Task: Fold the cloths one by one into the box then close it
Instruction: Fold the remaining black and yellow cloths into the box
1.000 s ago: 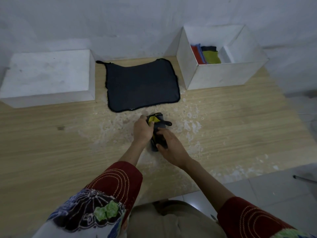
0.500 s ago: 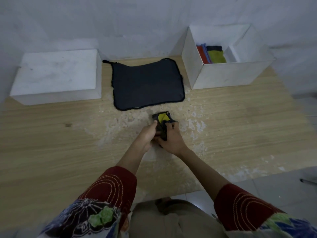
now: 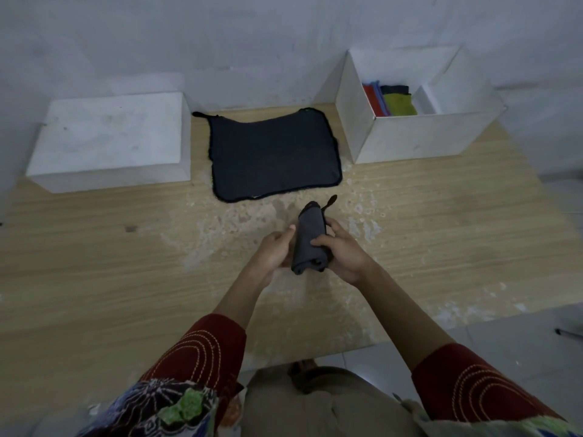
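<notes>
A: Quick, where's the cloth rn?
B: The folded grey cloth (image 3: 309,241) is btwn both hands, over the middle of the desk (image 3: 94,263), right in front of the person. It's a tight narrow bundle, long side pointing away from them, w/ a small loop (image 3: 330,201) sticking out at the far end.
A: Hands?
B: Both grasping it. The left hand (image 3: 274,252) cups its left side, fingers curled against it. The right hand (image 3: 345,255) comes in from the right, fingers wrapped over the top.
A: Lifted or resting on the desk?
B: Can't tell for sure.
A: Other cloths?
B: One dark flat cloth (image 3: 274,156) lies spread out further back, near the wall. It's btwn a white block (image 3: 110,137) on the left and the open white box (image 3: 410,143) on the right. Its right edge is just beside the box.
A: What's inside the box?
B: Folded cloths standing on edge at the left side: a red cloth (image 3: 369,97), a blue cloth (image 3: 378,96), a black cloth (image 3: 394,89), and a yellow-green cloth (image 3: 402,104) in front of the black one. An inner white wall stands just right of them.
A: Anything else?
B: The desk's wood-grain, w/ a worn pale patch (image 3: 220,228) around the hands. Red sleeves (image 3: 202,351) w/ stitched curves show at the bottom. There's tiled floor (image 3: 520,342) past the desk's near edge, on the right.
</notes>
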